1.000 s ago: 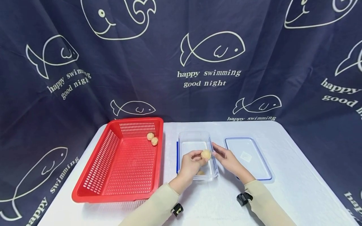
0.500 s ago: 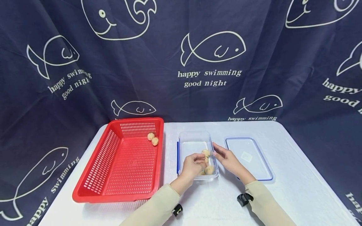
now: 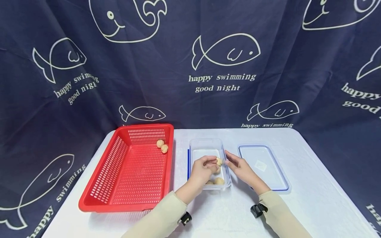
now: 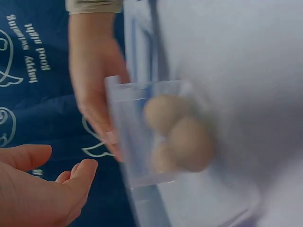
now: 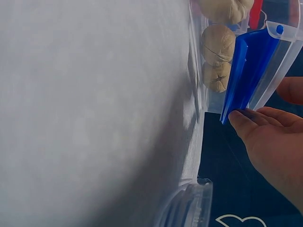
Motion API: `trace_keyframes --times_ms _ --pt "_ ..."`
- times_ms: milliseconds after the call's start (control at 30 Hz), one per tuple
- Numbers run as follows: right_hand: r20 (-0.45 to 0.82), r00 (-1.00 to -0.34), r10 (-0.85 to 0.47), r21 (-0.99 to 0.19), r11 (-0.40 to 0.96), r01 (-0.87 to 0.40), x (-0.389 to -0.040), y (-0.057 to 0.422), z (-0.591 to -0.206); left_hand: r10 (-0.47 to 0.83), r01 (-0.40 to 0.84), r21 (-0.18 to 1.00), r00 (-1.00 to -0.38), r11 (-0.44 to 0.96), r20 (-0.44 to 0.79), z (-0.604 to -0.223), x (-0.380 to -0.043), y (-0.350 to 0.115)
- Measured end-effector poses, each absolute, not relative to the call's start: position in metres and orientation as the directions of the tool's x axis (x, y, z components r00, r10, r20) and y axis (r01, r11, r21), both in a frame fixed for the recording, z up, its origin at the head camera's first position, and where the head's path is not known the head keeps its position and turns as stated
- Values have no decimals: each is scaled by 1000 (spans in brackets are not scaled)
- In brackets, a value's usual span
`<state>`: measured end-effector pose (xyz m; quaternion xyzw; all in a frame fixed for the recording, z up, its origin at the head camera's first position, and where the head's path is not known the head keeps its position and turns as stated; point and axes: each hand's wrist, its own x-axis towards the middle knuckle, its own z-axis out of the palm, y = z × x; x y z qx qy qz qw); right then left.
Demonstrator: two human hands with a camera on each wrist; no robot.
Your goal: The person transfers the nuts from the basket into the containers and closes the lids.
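A clear plastic food box (image 3: 205, 142) holds several walnuts (image 3: 219, 181), grouped at its near end and along its right side. My left hand (image 3: 202, 172) hovers over the box. In the left wrist view its thumb and fingers stand apart with nothing between them. Outside the box's right wall, my right hand (image 3: 242, 170) rests its outstretched fingers against the wall. The right wrist view has its thumb at the lower end of the blue latch (image 5: 251, 61), with walnuts (image 5: 218, 45) showing through the plastic.
Left of the box stands a red slotted basket (image 3: 125, 209), two walnuts (image 3: 164, 148) in its far right corner. To the right, a clear lid with a blue seal (image 3: 278, 162) lies flat on the white-covered table (image 3: 315, 198). A dark fish-print cloth (image 3: 220, 109) hangs behind.
My left hand held a walnut over the box and has let it go inside; it then rises slightly, fingers empty. The right hand stays at the box's wall.
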<state>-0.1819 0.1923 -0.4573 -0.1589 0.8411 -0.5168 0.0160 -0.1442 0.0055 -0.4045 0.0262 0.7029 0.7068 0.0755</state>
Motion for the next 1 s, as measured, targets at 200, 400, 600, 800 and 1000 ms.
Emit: trace_keyframes --times_ms 200,400,600,800,1000 --pt "163 -947 -276 -878 397 -267 -188 198 -467 217 -43 999 -975 18 -46 -374 -149 -1" --pt "162 -946 -280 -883 387 -266 -188 197 -467 248 17 991 -969 129 -16 -345 -165 -16" --pt "142 -950 -280 -887 390 -247 -186 196 -467 220 51 990 -975 134 21 -325 -188 -41" --pt "145 -950 -276 -884 395 -250 -185 195 -467 154 119 993 -981 12 116 -315 -213 -73" --pt "141 -952 -271 -878 409 -247 -186 196 -469 95 159 982 -981 -98 168 -317 -237 -105"
